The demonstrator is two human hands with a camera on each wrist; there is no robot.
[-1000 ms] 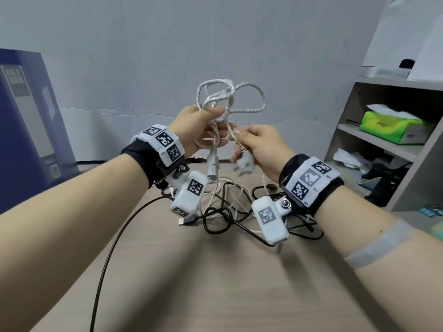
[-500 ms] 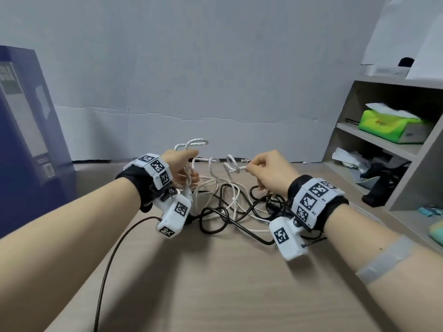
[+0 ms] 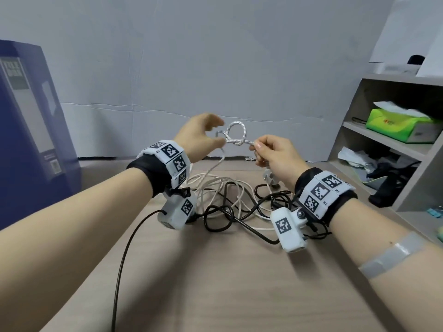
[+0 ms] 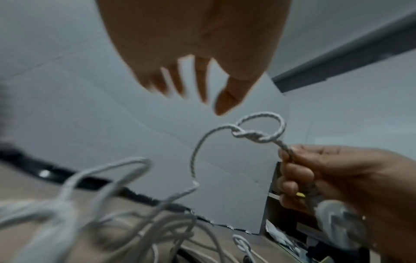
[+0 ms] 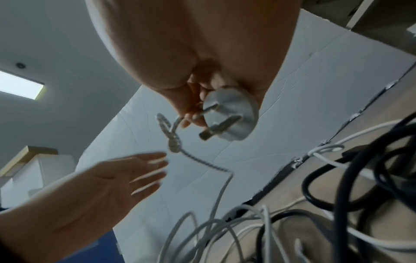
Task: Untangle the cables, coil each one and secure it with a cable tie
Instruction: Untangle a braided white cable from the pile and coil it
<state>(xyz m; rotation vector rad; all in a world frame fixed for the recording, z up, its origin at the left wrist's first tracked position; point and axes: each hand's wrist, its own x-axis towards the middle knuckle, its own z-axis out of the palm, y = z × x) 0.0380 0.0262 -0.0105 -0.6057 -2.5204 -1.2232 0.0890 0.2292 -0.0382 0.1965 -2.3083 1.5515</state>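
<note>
Right grip [image 3: 273,154] pinches the braided white cable [image 3: 236,134] beside its loose overhand knot, round plug [image 5: 229,121] under the palm; left grip [image 3: 201,137] splayed, empty, above the counter [image 3: 215,283] tangle.

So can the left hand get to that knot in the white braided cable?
Probably yes. The left hand is open beside the knot, which the right hand holds up in clear air, nothing between them.
</note>
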